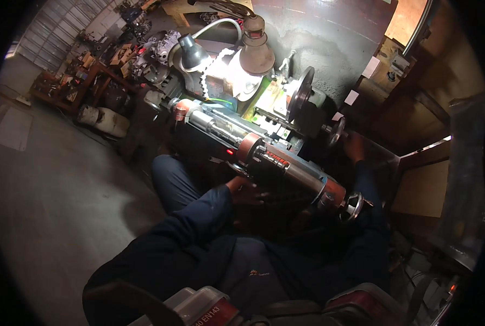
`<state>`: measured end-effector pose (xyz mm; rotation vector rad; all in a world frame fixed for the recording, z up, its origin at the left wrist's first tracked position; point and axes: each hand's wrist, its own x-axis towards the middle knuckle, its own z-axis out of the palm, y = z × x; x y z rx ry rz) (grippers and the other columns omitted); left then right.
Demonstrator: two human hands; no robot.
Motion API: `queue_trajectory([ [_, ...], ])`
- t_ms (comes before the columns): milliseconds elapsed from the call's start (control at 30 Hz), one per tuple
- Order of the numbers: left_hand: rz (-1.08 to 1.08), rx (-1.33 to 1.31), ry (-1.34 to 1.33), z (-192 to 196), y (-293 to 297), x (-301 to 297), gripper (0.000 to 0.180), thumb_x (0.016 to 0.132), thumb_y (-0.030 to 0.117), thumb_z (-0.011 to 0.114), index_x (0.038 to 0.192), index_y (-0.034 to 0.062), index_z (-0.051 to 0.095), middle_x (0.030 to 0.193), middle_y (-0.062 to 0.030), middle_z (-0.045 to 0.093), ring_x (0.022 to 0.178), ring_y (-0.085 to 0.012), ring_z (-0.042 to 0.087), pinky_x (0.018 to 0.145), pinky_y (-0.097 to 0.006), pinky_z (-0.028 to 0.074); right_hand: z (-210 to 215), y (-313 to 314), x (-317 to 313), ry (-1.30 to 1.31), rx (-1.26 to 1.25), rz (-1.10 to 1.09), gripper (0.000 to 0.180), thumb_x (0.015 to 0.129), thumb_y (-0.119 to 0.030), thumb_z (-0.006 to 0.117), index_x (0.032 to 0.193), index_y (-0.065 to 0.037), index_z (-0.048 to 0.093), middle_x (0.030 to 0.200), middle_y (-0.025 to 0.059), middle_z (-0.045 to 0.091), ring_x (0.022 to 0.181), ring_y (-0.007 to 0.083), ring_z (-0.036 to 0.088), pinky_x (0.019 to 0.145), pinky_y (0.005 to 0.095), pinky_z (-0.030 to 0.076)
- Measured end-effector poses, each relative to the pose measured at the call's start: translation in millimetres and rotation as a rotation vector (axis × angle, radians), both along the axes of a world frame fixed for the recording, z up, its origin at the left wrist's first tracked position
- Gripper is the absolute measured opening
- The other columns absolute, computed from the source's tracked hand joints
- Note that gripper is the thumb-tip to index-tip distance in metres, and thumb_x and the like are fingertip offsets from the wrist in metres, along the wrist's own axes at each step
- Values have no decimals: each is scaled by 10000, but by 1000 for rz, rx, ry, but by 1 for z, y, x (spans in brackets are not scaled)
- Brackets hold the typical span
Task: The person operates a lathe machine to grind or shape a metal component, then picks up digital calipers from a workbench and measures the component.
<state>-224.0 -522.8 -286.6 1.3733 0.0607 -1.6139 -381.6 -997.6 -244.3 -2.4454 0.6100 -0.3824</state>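
Sitting before a small lathe (264,146), the person worked in a dim workshop with a bare concrete floor (52,185) along the left edge of the view and a cluttered wooden bench (85,76) beyond it. Two lamps (193,54) shone down on the far end of the machine, near a round faceplate (301,93). The lathe's long axis ran on a diagonal, from the upper left down to the lower right, ending in a chrome handwheel (354,205). The left hand (248,191), in a dark blue sleeve, rested against the near side of the lathe bed about midway along it, fingers loosely curled toward the machine; whether they pinched anything could not be told in the shadow. Further right, the right hand (354,146) reached up past the bed to a small handwheel (336,130) on the far side, closed about its rim. That wheel lay up and away from the body, and the right hand was plainly the nearer one, while the chrome handwheel sat between both arms, touched by neither.
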Motion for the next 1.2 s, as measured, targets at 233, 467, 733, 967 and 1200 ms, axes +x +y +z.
queue_trajectory([
  [233,-126,457,-1107,-49,42,-14,271,918,105,504,1175,43,563,1018,-123,656,1008,-295,612,896,-418,491,60,57,-11,262,1330,-31,296,899,-254,642,998,25,657,841,166,673,697,236,661,575,328,505],
  [467,373,478,-1419,30,13,11,307,946,122,467,1229,18,527,1064,-151,651,971,-301,641,856,-420,522,73,22,-61,85,32,-347,481,922,-329,609,1237,33,572,1217,226,616,1178,317,574,990,390,431],
  [733,250,384,-339,56,46,30,353,979,142,424,1291,-11,486,1117,-184,645,929,-308,675,810,-423,557,106,167,-285,255,28,-793,684,905,-517,574,1303,37,523,1316,259,539,1220,378,531,1028,415,398],
  [967,409,136,273,69,9,-29,383,949,104,444,1313,2,503,1153,-188,631,1072,-312,634,885,-431,537,106,177,-240,-101,159,-901,487,937,-271,566,1298,51,509,1220,214,610,1131,288,581,995,355,405],
  [1200,229,425,-1231,30,21,7,576,815,13,553,1376,30,425,1108,-189,651,1009,-296,652,842,-411,531,98,157,-251,-124,157,-854,467,921,-240,567,1285,46,509,1203,191,613,1148,297,553,1018,382,374],
])
